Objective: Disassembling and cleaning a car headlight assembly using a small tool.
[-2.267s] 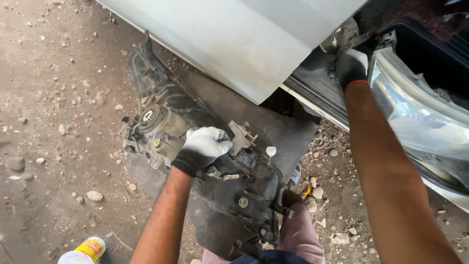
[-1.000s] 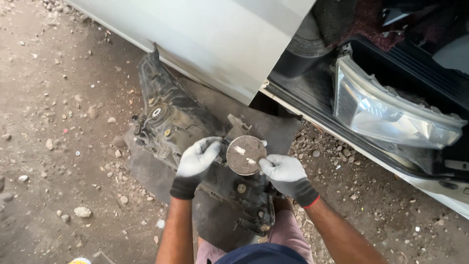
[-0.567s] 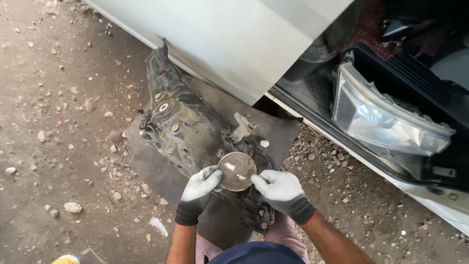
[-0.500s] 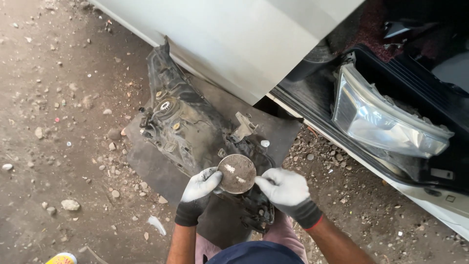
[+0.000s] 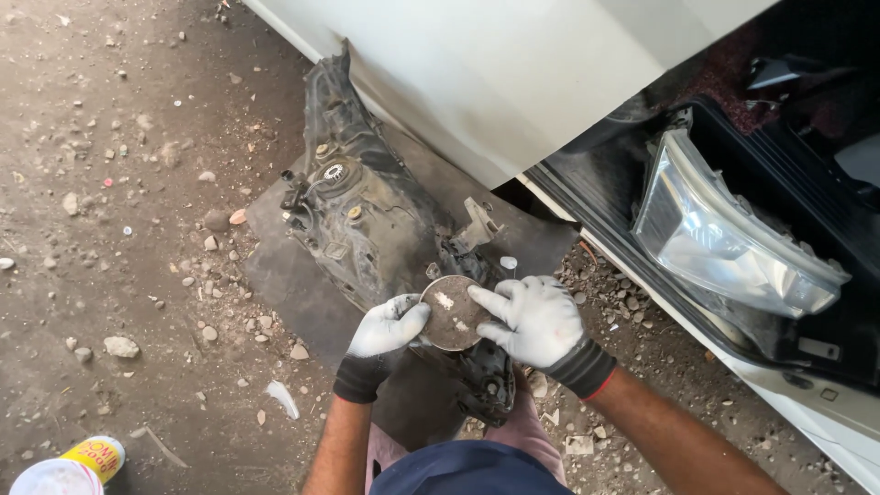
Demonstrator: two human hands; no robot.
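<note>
Both gloved hands pinch a round dusty cap (image 5: 453, 313) between them, just over the rear of the headlamp (image 5: 385, 229) lying on a dark mat (image 5: 284, 284) on the ground. The left hand (image 5: 387, 327) curls on its 9 o'clock edge, the right hand (image 5: 532, 319) on the 3 o'clock edge, fingers spread. The grip is fingertips only — the gritty cap could slip into the dirt. Against 2.3 seconds ago, the right hand has come off the car (image 5: 513, 73) at 1 o'clock.
</note>
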